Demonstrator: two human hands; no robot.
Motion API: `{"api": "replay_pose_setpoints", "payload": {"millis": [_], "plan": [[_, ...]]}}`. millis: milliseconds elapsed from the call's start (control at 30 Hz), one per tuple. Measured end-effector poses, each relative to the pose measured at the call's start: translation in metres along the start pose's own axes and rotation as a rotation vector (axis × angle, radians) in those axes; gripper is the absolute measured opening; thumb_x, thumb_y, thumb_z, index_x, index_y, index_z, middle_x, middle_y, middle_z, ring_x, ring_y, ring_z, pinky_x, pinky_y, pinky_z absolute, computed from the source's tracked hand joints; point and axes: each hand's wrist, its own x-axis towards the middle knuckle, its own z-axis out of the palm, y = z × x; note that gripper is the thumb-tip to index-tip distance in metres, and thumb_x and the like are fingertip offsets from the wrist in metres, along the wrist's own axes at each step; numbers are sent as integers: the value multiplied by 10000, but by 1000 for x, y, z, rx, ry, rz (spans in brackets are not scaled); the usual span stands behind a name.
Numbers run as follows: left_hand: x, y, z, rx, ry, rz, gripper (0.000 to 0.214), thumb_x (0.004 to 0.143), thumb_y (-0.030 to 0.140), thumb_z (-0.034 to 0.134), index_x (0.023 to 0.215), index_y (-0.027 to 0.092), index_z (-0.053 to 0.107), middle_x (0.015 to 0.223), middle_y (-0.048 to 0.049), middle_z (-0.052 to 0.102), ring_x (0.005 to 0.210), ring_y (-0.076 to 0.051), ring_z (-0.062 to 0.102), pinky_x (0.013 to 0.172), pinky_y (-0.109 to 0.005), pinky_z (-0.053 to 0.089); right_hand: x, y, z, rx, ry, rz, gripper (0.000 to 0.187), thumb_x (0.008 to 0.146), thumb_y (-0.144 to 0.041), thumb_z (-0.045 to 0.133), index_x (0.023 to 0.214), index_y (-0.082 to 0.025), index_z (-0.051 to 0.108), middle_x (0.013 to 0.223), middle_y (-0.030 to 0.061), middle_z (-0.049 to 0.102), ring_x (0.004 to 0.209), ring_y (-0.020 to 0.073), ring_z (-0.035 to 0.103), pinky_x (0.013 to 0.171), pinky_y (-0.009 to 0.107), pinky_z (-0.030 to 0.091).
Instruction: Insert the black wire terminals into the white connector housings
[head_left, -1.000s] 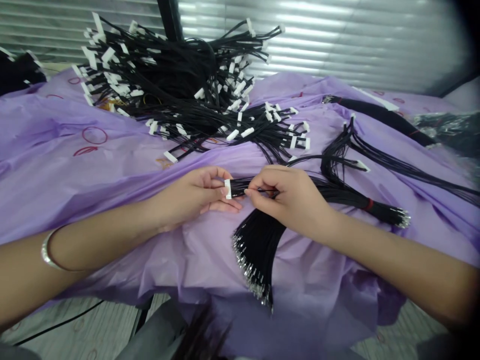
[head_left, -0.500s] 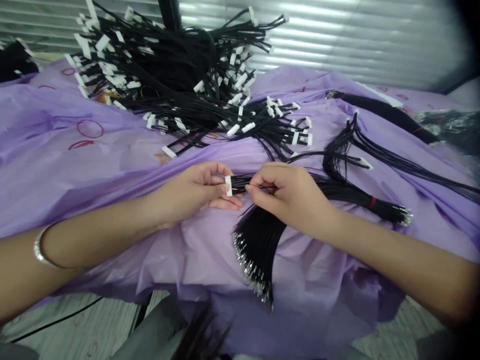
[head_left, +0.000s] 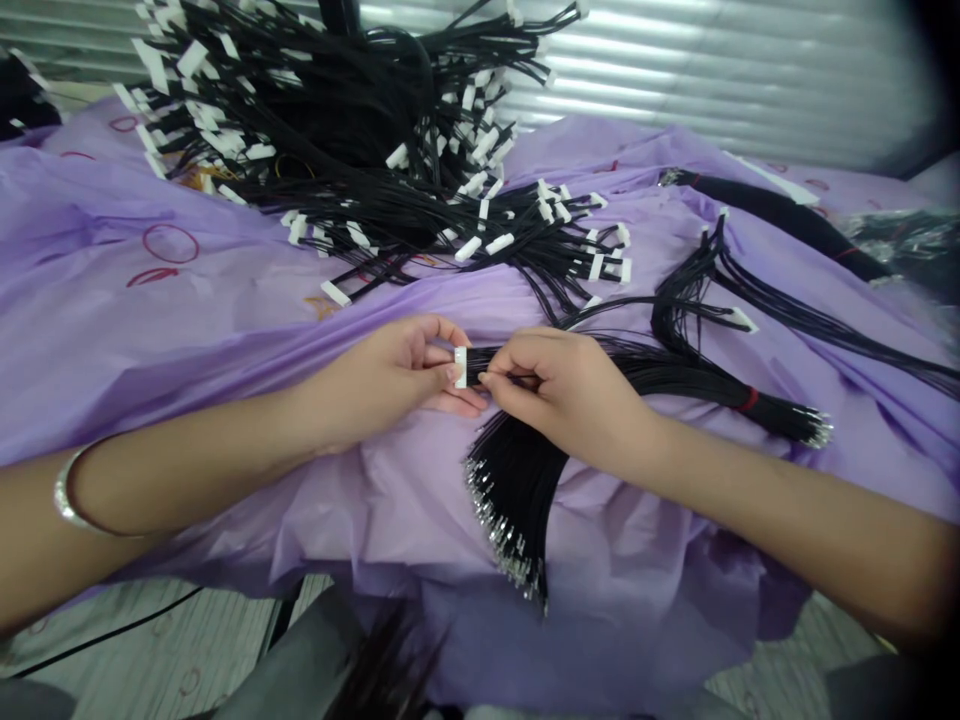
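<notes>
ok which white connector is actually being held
The white connector pinched in the left hand; the others lie farther back among black cables, with no hand on them.

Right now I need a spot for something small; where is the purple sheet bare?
Bare purple sheet lies between the red bands and left forearm, and, though wrinkled, between that forearm and the fanned wires. It's crowded at the cable pile behind and the red-tied bundle beside the right hand.
</notes>
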Motion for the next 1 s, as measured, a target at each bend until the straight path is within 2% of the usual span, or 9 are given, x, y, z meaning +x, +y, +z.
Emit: {"api": "replay_pose_setpoints", "payload": {"millis": [100,233,267,333,433,500,700,833,1000], "plan": [[1,-1,0,-42,16,-4,169,803,25,515,882,171,480,706,8,677,700,-131,693,755,-280,552,-1,-1,-3,-76,-7,-73,145,838,-129,552,695,-143,569,681,11,535,671,130,495,663,251,385],[0,-3,0,-66,66,10,164,823,39,518,902,168,457,652,17,647,640,-126,674,686,-264,548,-6,-4,-20,-292,83,-214,142,892,-184,483,848,-141,611,861,92,541,851,214,496,767,353,410],[0,-3,0,-62,75,10,157,832,37,507,907,164,454,635,17,639,615,-117,663,655,-245,540,-8,-3,-24,-317,70,-221,149,896,-189,480,858,-143,617,868,93,528,849,217,487,759,357,410],[-1,-1,1,-74,86,4,147,843,36,494,916,157,454,622,14,630,586,-103,644,615,-216,522,-9,0,-30,-312,-39,-221,137,890,-192,506,856,-147,631,856,82,507,817,207,475,731,345,408],[-2,2,1,-136,98,-21,152,833,25,514,901,149,457,632,5,632,595,-97,641,618,-205,517,-9,8,-31,-260,-235,-213,88,864,-169,559,843,-152,643,858,67,498,797,189,471,731,325,404],[-2,3,1,-156,99,-37,157,823,28,538,886,148,458,633,-2,637,598,-99,645,626,-204,519,-9,11,-29,-253,-289,-188,85,862,-146,558,829,-152,635,854,60,493,793,180,470,746,318,400],[-1,3,1,-178,101,-35,178,803,44,585,883,150,467,623,12,627,616,-112,667,641,-210,540,-13,7,-22,-355,-296,-152,92,899,-118,474,859,-117,558,883,87,480,840,200,461,785,326,406],[-1,4,1,-171,118,-55,169,818,14,535,884,149,459,614,9,629,614,-113,671,640,-207,545,-14,4,-25,-329,-279,-143,98,895,-78,442,846,-127,513,887,83,487,838,193,470,771,303,403],[-1,4,0,-189,93,-45,160,814,18,534,879,145,462,633,13,627,618,-114,671,646,-216,551,-11,2,-29,-188,-254,7,60,917,-139,409,917,-142,469,754,25,539,629,143,492,570,250,363]]}}
